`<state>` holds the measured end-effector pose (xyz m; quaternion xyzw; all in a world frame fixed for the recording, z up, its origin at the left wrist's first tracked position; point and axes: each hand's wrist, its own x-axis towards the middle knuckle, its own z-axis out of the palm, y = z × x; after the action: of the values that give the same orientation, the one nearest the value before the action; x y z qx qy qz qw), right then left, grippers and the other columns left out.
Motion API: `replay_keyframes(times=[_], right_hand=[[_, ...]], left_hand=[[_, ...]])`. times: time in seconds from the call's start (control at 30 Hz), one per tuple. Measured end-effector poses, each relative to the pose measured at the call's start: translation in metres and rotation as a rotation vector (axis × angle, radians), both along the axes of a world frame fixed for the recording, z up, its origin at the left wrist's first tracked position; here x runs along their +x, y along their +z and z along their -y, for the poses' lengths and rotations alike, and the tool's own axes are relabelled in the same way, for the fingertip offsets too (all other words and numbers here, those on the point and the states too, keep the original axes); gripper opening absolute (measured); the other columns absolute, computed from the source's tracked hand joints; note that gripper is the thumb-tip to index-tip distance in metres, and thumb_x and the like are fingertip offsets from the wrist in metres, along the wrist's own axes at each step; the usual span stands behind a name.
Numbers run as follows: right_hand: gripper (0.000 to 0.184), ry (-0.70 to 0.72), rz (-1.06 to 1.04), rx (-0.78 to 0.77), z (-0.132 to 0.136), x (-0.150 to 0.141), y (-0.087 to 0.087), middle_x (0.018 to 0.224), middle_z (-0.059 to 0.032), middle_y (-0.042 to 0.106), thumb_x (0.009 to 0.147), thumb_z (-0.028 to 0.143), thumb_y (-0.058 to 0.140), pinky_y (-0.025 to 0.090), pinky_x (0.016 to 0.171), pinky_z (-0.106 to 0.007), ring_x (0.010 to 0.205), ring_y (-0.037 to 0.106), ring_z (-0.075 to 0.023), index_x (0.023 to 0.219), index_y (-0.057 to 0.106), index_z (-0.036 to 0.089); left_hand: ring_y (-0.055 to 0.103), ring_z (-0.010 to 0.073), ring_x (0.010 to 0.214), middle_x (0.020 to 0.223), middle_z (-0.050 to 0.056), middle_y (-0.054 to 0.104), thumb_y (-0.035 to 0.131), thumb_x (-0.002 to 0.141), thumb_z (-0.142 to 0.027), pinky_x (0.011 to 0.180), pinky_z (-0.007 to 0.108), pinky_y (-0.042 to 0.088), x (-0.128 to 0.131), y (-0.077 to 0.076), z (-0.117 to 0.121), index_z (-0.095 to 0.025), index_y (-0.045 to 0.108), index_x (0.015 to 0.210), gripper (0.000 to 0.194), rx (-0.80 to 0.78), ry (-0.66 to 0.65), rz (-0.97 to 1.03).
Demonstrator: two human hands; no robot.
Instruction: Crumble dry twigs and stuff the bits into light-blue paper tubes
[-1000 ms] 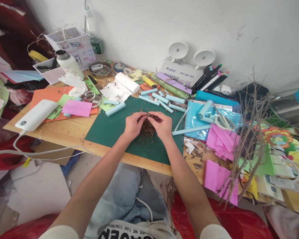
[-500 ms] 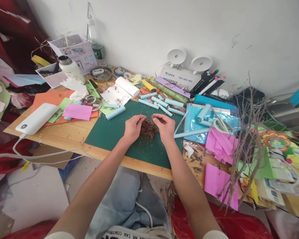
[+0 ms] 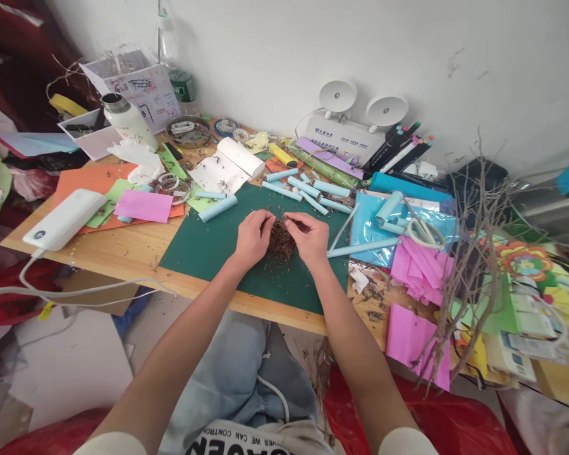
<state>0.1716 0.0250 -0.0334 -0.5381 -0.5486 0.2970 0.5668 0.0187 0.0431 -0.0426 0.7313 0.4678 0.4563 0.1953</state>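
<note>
A small heap of dry brown plant bits (image 3: 281,245) lies on the dark green cutting mat (image 3: 208,243), with loose crumbs scattered around it. At the heap's left side my left hand (image 3: 255,239) is closed, thumb and fingers pinched on some of the bits. My right hand (image 3: 308,239) pinches bits at the heap's upper right, its fingertips close to those of the left. The exact pieces between the fingertips are too small to make out. Several light blue paper tubes (image 3: 304,188) lie just beyond the hands.
Scissors (image 3: 425,234) rest on a blue plastic packet (image 3: 367,218) to the right, near pink crepe paper (image 3: 415,268) and upright dry twigs (image 3: 471,278). A white power bank (image 3: 65,219) and coloured paper lie left. A twin-lamp emergency light (image 3: 344,139) stands against the wall.
Both hands have come slightly closer together over the heap, still pinching. The whole view has shifted a little; the other things on the table stay in place.
</note>
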Motion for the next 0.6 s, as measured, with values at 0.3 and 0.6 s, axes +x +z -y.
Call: replay_keyframes(times=[0.3,0.6], right_hand=[[0.026,0.087,0.016,-0.057,0.0026,0.0000,0.0031,0.090,-0.0023,0.074,0.076,0.025,0.069,0.057,0.084,-0.033,0.084,0.070,-0.0178,0.103,0.069,0.022],[0.025,0.099,-0.146,-0.072,0.0007,-0.0043,0.0017,0.093,-0.0048,0.073,0.075,0.031,0.072,0.059,0.086,-0.034,0.088,0.071,-0.0185,0.097,0.069,0.020]], left_hand=[[0.066,0.0183,0.098,0.104,0.008,0.071,0.054,0.095,-0.026,0.091,0.033,0.053,-0.0002,0.0031,0.0017,-0.018,0.067,0.105,0.018,0.075,-0.132,0.078],[0.073,0.0167,0.089,0.099,0.006,0.076,0.062,0.088,-0.018,0.083,0.029,0.059,0.0010,-0.0041,0.0020,-0.019,0.066,0.109,0.021,-0.100,-0.045,0.210]])
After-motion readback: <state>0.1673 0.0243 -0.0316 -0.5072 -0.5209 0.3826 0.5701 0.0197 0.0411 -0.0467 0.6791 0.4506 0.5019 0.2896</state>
